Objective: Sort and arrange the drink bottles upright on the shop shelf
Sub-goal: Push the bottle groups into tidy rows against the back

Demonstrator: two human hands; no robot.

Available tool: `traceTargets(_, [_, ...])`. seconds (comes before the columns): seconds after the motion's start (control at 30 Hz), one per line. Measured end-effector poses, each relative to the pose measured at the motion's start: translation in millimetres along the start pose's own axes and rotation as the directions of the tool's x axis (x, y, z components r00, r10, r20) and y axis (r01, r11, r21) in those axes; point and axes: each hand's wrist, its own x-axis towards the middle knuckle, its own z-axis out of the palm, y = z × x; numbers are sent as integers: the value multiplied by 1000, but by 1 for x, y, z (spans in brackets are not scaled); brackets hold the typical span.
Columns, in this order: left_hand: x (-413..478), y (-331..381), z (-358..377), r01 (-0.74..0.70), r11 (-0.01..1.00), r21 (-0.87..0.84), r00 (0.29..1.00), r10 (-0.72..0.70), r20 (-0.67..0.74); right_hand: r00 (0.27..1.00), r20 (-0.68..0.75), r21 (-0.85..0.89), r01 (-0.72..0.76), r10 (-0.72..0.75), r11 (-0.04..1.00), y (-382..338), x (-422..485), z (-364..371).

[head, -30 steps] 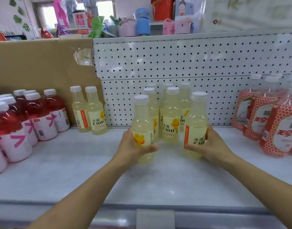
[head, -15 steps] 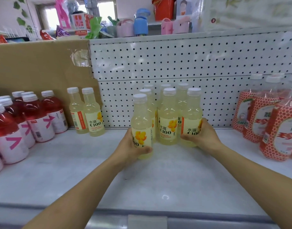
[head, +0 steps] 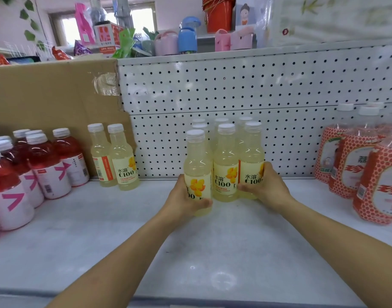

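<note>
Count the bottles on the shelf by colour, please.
Yellow bottles: 9
Red bottles: at least 7, frame edge cuts some
Orange-patterned bottles: at least 4, likewise cut off
Total: at least 20

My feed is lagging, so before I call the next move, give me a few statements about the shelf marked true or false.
1. The left hand grips the front-left yellow bottle, and the right hand grips the front-right yellow bottle. True.
2. The front-left yellow bottle lies on its side. False: it is upright, cap on top.
3. The red bottles stand at the left end of the shelf. True.
4. The two bottles beside the cardboard have lost their caps. False: the yellow pair in front of the cardboard both have white caps.
</note>
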Motion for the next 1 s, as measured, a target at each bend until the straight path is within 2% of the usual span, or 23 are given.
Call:
traceTargets(0.2, [1, -1, -3, 16, 1000, 10, 1000, -15, -22, 1000, 19, 3, 11, -11, 1000, -3, -12, -4])
traceTargets(0.27, [0, -1, -5, 22, 1000, 19, 1000, -22, -21, 989, -131, -65, 65, -73, 996, -9, -20, -5])
traceTargets(0.33, [0, -1, -6, 25, 999, 31, 999, -24, -24, 942, -261, -72, 198, -211, 977, -22, -31, -4])
traceTargets(0.37, [-1, -1, -6, 22, 999, 36, 999, -21, -27, 937, -239, -24, 257, -255, 966, -30, -38, -1])
traceTargets(0.43, [-3, 0, -5, 4, 998, 60, 999, -2, -38, 952, -9, 89, 304, -304, 948, -45, -51, 10])
traceTargets(0.5, [-8, -1, -4, -39, 995, 88, 998, 43, -39, 922, 228, 166, 280, -313, 945, -58, -64, 27])
traceTargets(0.53, [-11, -2, -4, -64, 994, 92, 997, 68, -35, 914, 269, 207, 255, -305, 945, -63, -68, 35])
traceTargets(0.6, [-18, -4, -7, -101, 989, 106, 994, 105, -29, 920, 251, 220, 247, -300, 944, -69, -72, 44])
traceTargets(0.7, [-24, -6, -15, -117, 981, 156, 992, 121, -21, 903, 266, 142, 309, -337, 940, -72, -72, 46])
traceTargets(0.8, [-27, -6, -29, -103, 976, 190, 993, 91, 70, 898, 289, 141, 304, -333, 942, -76, -76, 46])
traceTargets(0.83, [-28, -7, -35, -110, 970, 215, 990, 89, 108, 910, 245, 179, 297, -335, 938, -78, -79, 46])
traceTargets(0.9, [-32, -9, -52, -129, 954, 270, 986, 94, 138, 929, -20, 233, 363, -368, 902, -88, -87, 44])
traceTargets(0.93, [-35, -11, -64, -144, 947, 288, 986, 111, 127, 882, -185, 199, 465, -433, 863, -97, -91, 40])
traceTargets(0.97, [-37, -14, -78, -161, 941, 297, 985, 137, 101, 785, -315, 120, 591, -534, 798, -109, -95, 37])
traceTargets(1.0, [-38, -17, -92, -174, 937, 301, 985, 163, 64, 656, -383, 22, 711, -651, 703, -124, -100, 36])
